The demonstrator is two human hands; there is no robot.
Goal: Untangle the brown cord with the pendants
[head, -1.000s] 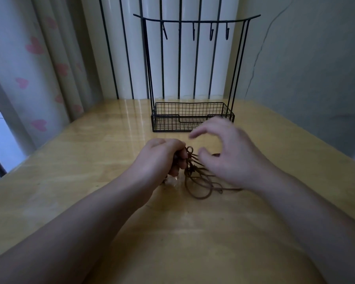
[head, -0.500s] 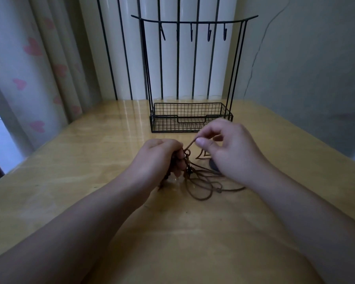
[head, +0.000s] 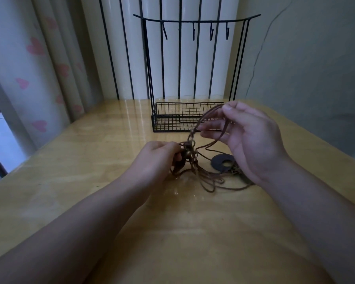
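A tangle of thin brown cord [head: 208, 179] lies on the wooden table [head: 90, 171], its loops spread toward me. My left hand [head: 158, 158] grips the knotted bunch of cord and a brown pendant at its fingertips. My right hand [head: 250, 138] is raised above the table, thumb and fingers pinching a loop of the cord that rises from the knot. A dark ring-shaped pendant [head: 222, 162] lies flat on the table below my right palm, still strung on the cord.
A black wire rack [head: 193, 119] with a mesh basket and a row of hooks stands at the table's back edge, just beyond my hands. White radiator pipes and a heart-patterned curtain [head: 39, 78] are behind; a grey wall runs along the right.
My right hand took hold of a strand and lifted it up and right, drawing a loop out of the tangle and uncovering the ring pendant. My left hand stayed holding the knot.
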